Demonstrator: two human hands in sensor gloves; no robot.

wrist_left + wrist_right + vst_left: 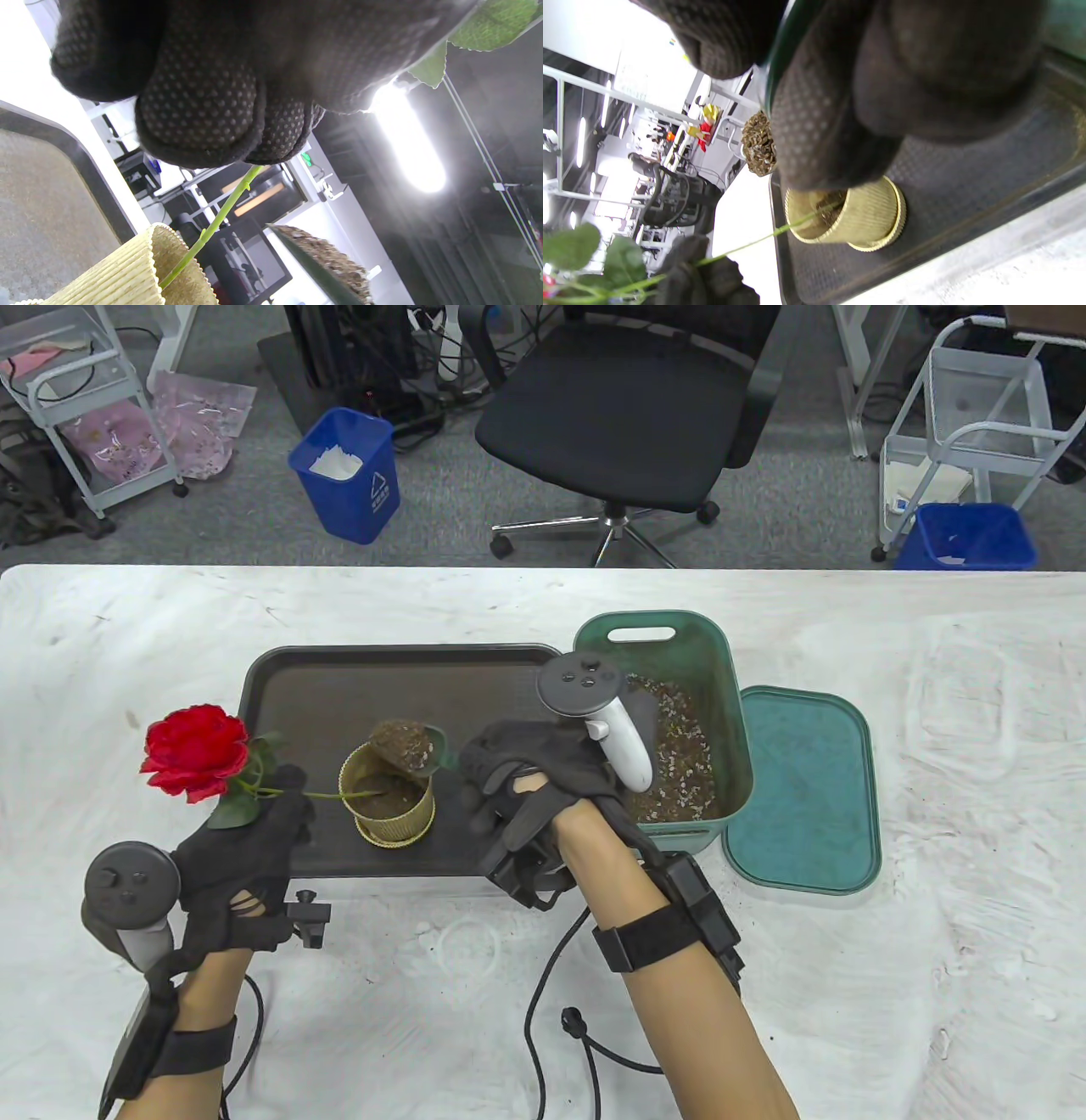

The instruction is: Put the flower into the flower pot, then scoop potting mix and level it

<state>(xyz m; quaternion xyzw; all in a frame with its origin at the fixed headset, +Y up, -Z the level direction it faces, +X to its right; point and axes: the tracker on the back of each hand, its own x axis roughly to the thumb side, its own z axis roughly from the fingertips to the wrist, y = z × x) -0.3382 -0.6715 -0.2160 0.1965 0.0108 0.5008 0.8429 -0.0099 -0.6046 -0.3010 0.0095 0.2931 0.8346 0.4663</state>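
A red rose (193,753) leans out to the left on a green stem (335,795) whose foot is inside the ribbed yellow pot (392,808), which stands on the dark tray (297,687). My left hand (254,848) pinches the stem (220,214) just left of the pot (127,275). My right hand (517,780) grips a green scoop (417,746) heaped with potting mix, held over the pot's far rim. The right wrist view shows the scoop's load (759,144) above the pot (848,220), with the stem (763,237) crossing to my left hand (700,275).
A green bin (730,729) holding potting mix sits right of the tray, its lid (806,789) flat on the table beside it. A black cable (543,984) trails near the front edge. An office chair (628,407) and blue bins stand beyond the table.
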